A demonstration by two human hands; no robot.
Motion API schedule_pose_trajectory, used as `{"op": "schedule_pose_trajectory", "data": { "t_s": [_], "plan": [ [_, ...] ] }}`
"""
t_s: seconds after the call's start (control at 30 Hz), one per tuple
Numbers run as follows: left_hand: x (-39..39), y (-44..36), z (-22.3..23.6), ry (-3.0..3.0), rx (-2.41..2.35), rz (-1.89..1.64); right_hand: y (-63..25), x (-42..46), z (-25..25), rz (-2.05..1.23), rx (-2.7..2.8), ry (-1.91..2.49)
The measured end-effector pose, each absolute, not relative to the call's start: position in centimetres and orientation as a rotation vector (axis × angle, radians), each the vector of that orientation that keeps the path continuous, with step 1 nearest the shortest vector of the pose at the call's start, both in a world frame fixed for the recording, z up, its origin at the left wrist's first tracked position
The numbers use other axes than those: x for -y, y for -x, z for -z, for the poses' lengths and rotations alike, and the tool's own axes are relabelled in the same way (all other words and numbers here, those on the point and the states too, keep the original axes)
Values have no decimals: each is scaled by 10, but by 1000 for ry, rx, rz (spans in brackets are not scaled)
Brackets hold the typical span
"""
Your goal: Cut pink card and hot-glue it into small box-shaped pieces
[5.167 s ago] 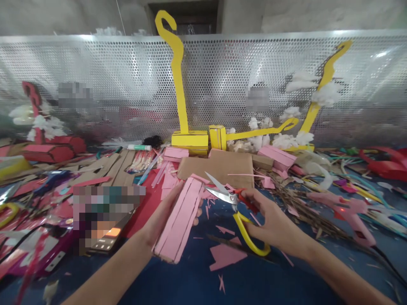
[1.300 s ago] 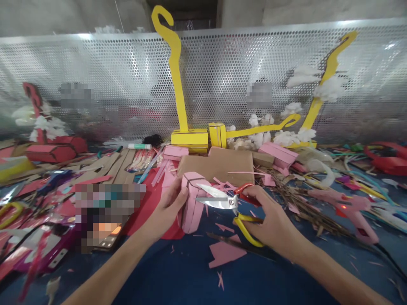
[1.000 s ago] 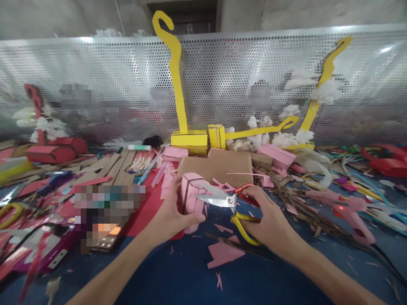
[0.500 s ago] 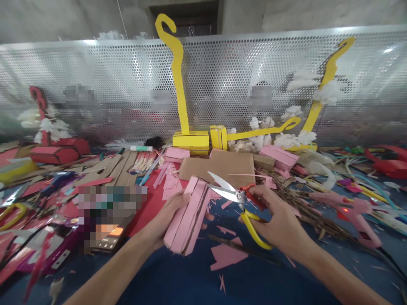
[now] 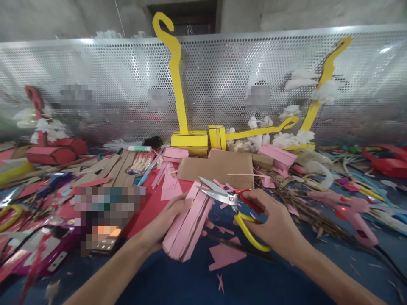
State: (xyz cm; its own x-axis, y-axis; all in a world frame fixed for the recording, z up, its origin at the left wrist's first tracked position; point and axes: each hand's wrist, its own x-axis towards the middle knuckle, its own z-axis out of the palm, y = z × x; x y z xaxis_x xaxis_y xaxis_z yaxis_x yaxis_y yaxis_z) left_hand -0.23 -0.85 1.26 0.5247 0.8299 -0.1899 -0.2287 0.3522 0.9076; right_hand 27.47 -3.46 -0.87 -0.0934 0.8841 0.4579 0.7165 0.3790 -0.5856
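My left hand [image 5: 178, 216] is closed around a pink paper-covered box [image 5: 187, 226], held tilted above the blue tabletop; brown cardboard shows along its seams. My right hand [image 5: 270, 220] grips scissors [image 5: 233, 199] with one red and one yellow handle. The scissor blades are parted and lie at the far end of the pink box, one of them over its top edge. Whether they touch the paper I cannot tell. Below the hands, a pink paper scrap [image 5: 227, 255] and smaller clippings lie on the table.
Behind stand yellow hook-topped cardboard pieces [image 5: 178, 84] against a perforated metal panel [image 5: 241, 76]. A brown cardboard sheet [image 5: 219, 167] lies ahead. To the right rests a pink glue gun [image 5: 346, 212] with its cord. Red boxes [image 5: 54, 153] and mixed scraps crowd the left.
The scissors have moved left and slightly down, bringing the blades over the far end of the pink box. The left hand keeps its hold, with the box shifted very little.
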Motion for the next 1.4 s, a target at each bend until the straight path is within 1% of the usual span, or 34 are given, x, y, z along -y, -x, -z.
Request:
{"op": "schedule_pose_trajectory", "data": {
  "t_s": [0.37,0.57,0.7,0.83,1.07,1.27,1.4],
  "plan": [
    [7,5,-5,-963,-747,-760,-273,33,10,-326,1779,1484],
    [6,7,-2,-1011,-723,-785,-279,31,20,-509,1710,1448],
    [4,8,0,-1057,-784,-900,-283,30,15,-574,1596,1406],
    [1,7,-2,-1157,-760,-1046,-285,32,3,-494,1681,1419],
    [-2,5,-6,-1337,-624,-1108,-285,41,-6,-159,1963,1436],
    [-1,7,-3,-1444,-616,-1020,-287,42,-5,-85,2019,1390],
    [-3,9,3,-1483,-601,-1032,-285,42,-5,-94,2018,1411]
  ]
}}
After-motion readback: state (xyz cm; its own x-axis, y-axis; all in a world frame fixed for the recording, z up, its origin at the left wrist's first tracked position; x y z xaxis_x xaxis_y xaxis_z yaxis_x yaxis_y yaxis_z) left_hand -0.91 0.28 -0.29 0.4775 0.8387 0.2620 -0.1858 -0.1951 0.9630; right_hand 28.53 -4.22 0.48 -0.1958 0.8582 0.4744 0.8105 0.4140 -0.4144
